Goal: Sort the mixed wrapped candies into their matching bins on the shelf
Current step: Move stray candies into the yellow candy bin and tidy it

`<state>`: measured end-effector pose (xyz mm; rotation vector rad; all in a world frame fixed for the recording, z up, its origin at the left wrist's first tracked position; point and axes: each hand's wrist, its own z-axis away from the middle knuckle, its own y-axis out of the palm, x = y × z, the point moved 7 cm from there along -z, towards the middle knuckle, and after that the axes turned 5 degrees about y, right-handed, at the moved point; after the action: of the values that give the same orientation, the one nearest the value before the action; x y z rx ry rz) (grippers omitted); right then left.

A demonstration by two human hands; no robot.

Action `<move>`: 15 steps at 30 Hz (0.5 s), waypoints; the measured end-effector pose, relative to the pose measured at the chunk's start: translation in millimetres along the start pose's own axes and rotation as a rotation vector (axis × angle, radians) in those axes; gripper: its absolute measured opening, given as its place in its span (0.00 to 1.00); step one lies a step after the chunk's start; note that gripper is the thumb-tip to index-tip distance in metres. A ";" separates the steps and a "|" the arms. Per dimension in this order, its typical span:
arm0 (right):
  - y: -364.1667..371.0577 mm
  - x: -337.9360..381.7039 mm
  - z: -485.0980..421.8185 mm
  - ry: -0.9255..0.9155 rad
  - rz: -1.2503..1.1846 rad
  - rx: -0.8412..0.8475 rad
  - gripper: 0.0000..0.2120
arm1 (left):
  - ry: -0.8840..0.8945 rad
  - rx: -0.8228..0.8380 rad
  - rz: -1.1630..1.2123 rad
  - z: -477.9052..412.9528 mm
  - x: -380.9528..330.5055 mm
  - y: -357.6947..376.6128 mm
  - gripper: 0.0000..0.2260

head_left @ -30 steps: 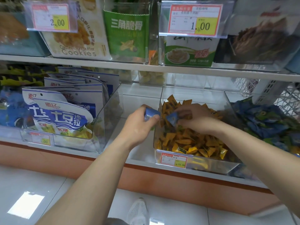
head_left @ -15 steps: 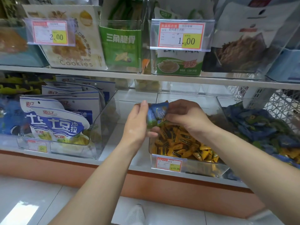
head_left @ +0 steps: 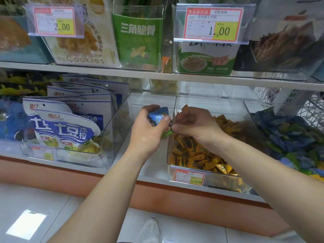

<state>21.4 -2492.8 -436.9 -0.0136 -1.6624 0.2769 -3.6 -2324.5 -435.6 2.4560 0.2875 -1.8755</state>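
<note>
I see the left hand (head_left: 147, 132) at the left wall of the clear bin (head_left: 226, 182) of orange candies (head_left: 196, 155), its fingers curled around a small bunch of blue candies (head_left: 158, 116). The right hand (head_left: 194, 127) is over this bin's back-left part, fingertips narrow, pinching 1 green candy (head_left: 168, 133) against the left thumb. Just right of this bin lies a mixed blue-green heap (head_left: 289, 137).

Pouch bin (head_left: 115, 137) L of candy bin (head_left: 219, 183), both on lower shelf (head_left: 154, 170); basket (head_left: 312, 111) far R.
</note>
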 end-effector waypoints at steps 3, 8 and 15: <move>-6.2 -16.1 -15.0 0.003 0.356 0.015 0.04 | -0.011 -0.030 -0.029 -3.3 5.7 -10.8 0.19; -3.6 -71.4 -31.1 0.114 1.030 0.281 0.08 | -0.050 0.010 -0.131 -3.6 14.0 -14.1 0.23; -6.3 -91.4 -42.0 0.220 1.213 0.384 0.22 | -0.052 0.078 -0.187 -2.4 17.4 -10.5 0.22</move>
<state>74.0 -2507.4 -521.6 -0.7481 -1.1764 1.4392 1.2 -2311.7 -450.7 2.5045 0.4664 -2.0560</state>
